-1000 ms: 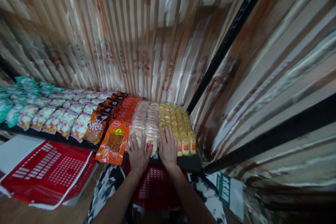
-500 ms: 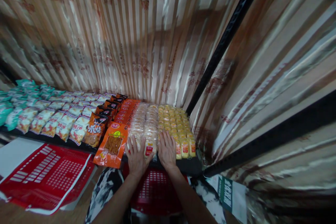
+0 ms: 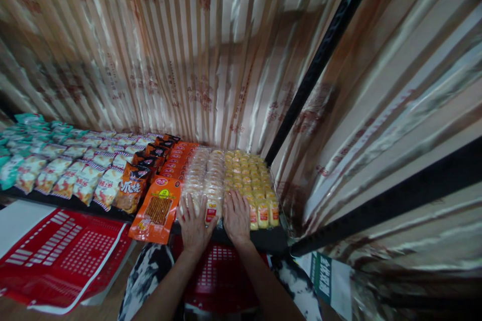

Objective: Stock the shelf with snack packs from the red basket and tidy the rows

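Note:
My left hand (image 3: 196, 224) lies with fingers spread against the front of the rows of pale wrapped snacks (image 3: 205, 170). One pack there shows a red label beside my thumb. My right hand (image 3: 237, 216) rests flat, fingers extended, on the front left of the yellow wrapped snack packs (image 3: 259, 185). Part of the packs under both palms is hidden. Just left of my left hand, an orange bag of stick-shaped snacks (image 3: 157, 209) leans at the shelf front, with a row of orange packs (image 3: 176, 160) behind it.
Black and orange bags (image 3: 132, 185), white snack bags (image 3: 88, 180) and teal bags (image 3: 11, 170) fill the shelf leftward. A red basket (image 3: 90, 256) sits below left, another red basket (image 3: 214, 281) between my legs. A black shelf post (image 3: 309, 80) rises at right before striped sheeting (image 3: 211, 60).
The view has shifted slightly, so the shelf goods appear a little further left. Both hands keep nearly the same place on the snack packs.

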A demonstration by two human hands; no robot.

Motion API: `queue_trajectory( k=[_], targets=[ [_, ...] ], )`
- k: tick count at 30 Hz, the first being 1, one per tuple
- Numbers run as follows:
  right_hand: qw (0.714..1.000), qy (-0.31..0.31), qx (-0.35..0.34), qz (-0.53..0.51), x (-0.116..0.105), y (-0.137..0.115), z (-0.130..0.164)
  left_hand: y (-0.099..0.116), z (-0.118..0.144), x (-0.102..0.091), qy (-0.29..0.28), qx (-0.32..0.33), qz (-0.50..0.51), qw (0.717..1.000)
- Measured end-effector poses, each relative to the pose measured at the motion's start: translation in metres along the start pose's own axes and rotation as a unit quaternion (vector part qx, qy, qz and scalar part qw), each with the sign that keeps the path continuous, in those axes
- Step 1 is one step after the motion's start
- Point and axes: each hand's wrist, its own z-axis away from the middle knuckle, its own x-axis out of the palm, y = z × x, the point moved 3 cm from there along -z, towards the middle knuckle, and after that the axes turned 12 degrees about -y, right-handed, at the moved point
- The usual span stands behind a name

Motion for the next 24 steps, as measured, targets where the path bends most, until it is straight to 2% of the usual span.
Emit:
queue_trajectory(
  k=[24],
  targets=[
    [1.0,0.013,-0.022,0.016,0.0031,0.0011,0.001,0.0021,-0.0034,0.0004,0.002,-0.003,-0.003,1.0]
  ],
)
